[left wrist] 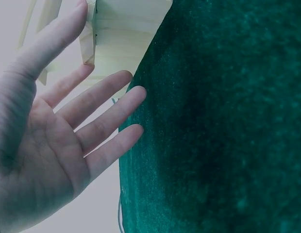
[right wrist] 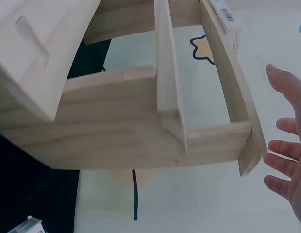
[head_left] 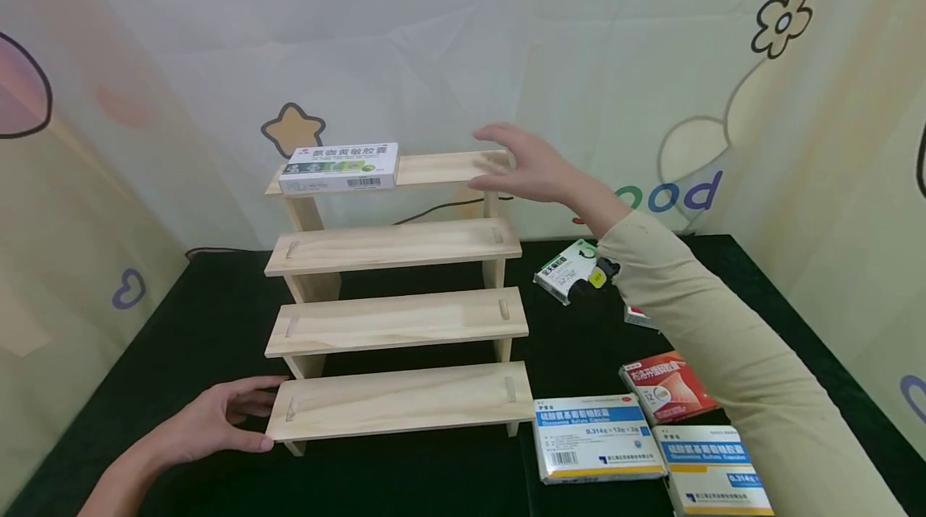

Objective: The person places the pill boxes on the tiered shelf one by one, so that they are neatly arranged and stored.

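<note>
A light wooden four-step rack (head_left: 398,316) stands on the dark green cloth. My left hand (head_left: 210,420) is at the left end of its lowest shelf, thumb and index fingertips right at the board's edge; the left wrist view shows the fingers (left wrist: 109,119) spread and fairly straight. On the left part of the top shelf lies a white and green medicine box (head_left: 340,167). Beside that shelf's right end my right hand (head_left: 531,167) is raised, thumb apart from the fingers, holding nothing. The right wrist view has this hand (right wrist: 297,170) just past the shelf end.
Right of the rack lie two white and blue medicine boxes (head_left: 599,438), (head_left: 712,469) and a red box (head_left: 665,388). Farther back is a white and green box (head_left: 566,269) with a small black and yellow item (head_left: 599,276) by it. A printed curtain (head_left: 434,59) hangs behind.
</note>
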Demonstrator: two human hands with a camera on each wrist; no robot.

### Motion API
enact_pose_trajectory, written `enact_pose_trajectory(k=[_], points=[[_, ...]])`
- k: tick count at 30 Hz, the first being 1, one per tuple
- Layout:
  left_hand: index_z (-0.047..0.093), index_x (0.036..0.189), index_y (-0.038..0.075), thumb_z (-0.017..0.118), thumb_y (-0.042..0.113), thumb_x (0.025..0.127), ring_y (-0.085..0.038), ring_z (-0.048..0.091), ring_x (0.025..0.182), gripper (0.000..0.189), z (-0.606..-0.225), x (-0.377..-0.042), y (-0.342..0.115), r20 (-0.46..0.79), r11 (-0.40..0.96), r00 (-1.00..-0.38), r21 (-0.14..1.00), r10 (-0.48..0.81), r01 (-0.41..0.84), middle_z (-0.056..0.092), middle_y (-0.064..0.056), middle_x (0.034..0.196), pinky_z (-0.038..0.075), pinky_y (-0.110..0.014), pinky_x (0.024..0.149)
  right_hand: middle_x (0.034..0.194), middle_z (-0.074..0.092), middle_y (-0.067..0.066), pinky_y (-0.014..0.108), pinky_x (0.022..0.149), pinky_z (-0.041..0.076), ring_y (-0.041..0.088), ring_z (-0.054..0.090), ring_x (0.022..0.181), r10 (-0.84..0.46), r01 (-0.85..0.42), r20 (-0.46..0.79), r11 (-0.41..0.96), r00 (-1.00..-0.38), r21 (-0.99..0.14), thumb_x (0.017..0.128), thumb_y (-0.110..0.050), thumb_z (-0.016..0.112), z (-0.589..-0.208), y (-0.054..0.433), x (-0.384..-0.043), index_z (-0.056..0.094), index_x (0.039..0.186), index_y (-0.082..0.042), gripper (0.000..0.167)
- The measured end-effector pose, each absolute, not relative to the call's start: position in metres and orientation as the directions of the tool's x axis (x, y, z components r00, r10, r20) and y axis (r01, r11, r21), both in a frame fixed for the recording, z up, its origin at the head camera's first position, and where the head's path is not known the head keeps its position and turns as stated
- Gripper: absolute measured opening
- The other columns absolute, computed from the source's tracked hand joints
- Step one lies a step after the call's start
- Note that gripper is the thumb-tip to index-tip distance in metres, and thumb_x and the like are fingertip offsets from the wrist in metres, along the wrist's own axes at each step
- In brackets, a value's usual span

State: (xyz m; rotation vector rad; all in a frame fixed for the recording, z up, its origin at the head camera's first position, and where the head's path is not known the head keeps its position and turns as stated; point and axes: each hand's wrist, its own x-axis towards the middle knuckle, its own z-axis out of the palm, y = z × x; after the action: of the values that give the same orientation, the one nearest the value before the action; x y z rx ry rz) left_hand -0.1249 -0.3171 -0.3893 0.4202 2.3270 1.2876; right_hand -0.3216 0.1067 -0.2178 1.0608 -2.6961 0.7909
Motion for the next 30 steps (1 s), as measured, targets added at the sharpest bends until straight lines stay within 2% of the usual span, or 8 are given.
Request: enact_pose_trajectory(k=[15, 21, 24, 25, 28, 30], points=[[0.032, 0.134, -0.011, 0.069, 0.014, 0.080, -0.041, 0.052, 0.105, 0.070, -0.390, -0.124, -0.317, -0.220, 0.514, -0.858, 0.856, 0.465, 0.059, 0.046, -0.033, 0.123, 0.046, -0.050, 0.081, 0.142, 0.035, 0.013, 0.045, 0.105, 0.026, 0.027, 0.029, 0.131, -0.567, -0.653, 0.324, 0.641, -0.757, -0.405, 0.079, -0.035, 0.068, -0.236, 0.145, -0.316, 0.038, 0.136, -0.005, 0.071], [0.030, 0.134, -0.011, 0.068, 0.013, 0.080, -0.039, 0.053, 0.104, 0.070, -0.391, -0.125, -0.317, -0.224, 0.505, -0.854, 0.862, 0.470, 0.052, 0.047, -0.032, 0.123, 0.046, -0.052, 0.081, 0.144, 0.031, 0.013, 0.048, 0.103, 0.027, 0.028, 0.028, 0.131, -0.534, -0.606, 0.288, 0.677, -0.795, -0.417, 0.080, -0.038, 0.066, -0.243, 0.164, -0.314, 0.035, 0.138, -0.007, 0.073], [0.030, 0.135, -0.011, 0.067, 0.012, 0.081, -0.039, 0.054, 0.105, 0.069, -0.392, -0.126, -0.317, -0.225, 0.496, -0.853, 0.867, 0.471, 0.044, 0.047, -0.032, 0.123, 0.046, -0.052, 0.081, 0.144, 0.029, 0.013, 0.046, 0.091, 0.041, 0.030, 0.050, 0.110, -0.513, -0.574, 0.260, 0.701, -0.818, -0.424, 0.080, -0.039, 0.066, -0.248, 0.173, -0.314, 0.033, 0.140, -0.008, 0.075], [0.030, 0.135, -0.011, 0.067, 0.011, 0.081, -0.038, 0.054, 0.105, 0.069, -0.392, -0.126, -0.317, -0.226, 0.493, -0.853, 0.869, 0.470, 0.041, 0.047, -0.032, 0.123, 0.046, -0.051, 0.081, 0.144, 0.029, 0.013, 0.045, 0.090, 0.041, 0.030, 0.051, 0.108, -0.510, -0.570, 0.257, 0.706, -0.821, -0.420, 0.080, -0.039, 0.066, -0.250, 0.176, -0.315, 0.033, 0.140, -0.007, 0.075], [0.030, 0.134, -0.011, 0.067, 0.011, 0.081, -0.038, 0.054, 0.105, 0.069, -0.393, -0.126, -0.317, -0.224, 0.487, -0.853, 0.872, 0.472, 0.040, 0.046, -0.033, 0.124, 0.046, -0.051, 0.081, 0.143, 0.031, 0.015, 0.046, 0.090, 0.041, 0.031, 0.051, 0.108, -0.506, -0.567, 0.257, 0.722, -0.824, -0.396, 0.079, -0.038, 0.068, -0.257, 0.186, -0.317, 0.034, 0.139, -0.005, 0.076], [0.030, 0.134, -0.011, 0.067, 0.011, 0.081, -0.038, 0.054, 0.105, 0.068, -0.393, -0.126, -0.317, -0.224, 0.490, -0.854, 0.871, 0.470, 0.041, 0.046, -0.033, 0.124, 0.046, -0.051, 0.081, 0.141, 0.033, 0.016, 0.049, 0.097, 0.034, 0.033, 0.039, 0.122, -0.505, -0.567, 0.259, 0.730, -0.824, -0.381, 0.078, -0.037, 0.068, -0.262, 0.192, -0.319, 0.035, 0.137, -0.003, 0.076]])
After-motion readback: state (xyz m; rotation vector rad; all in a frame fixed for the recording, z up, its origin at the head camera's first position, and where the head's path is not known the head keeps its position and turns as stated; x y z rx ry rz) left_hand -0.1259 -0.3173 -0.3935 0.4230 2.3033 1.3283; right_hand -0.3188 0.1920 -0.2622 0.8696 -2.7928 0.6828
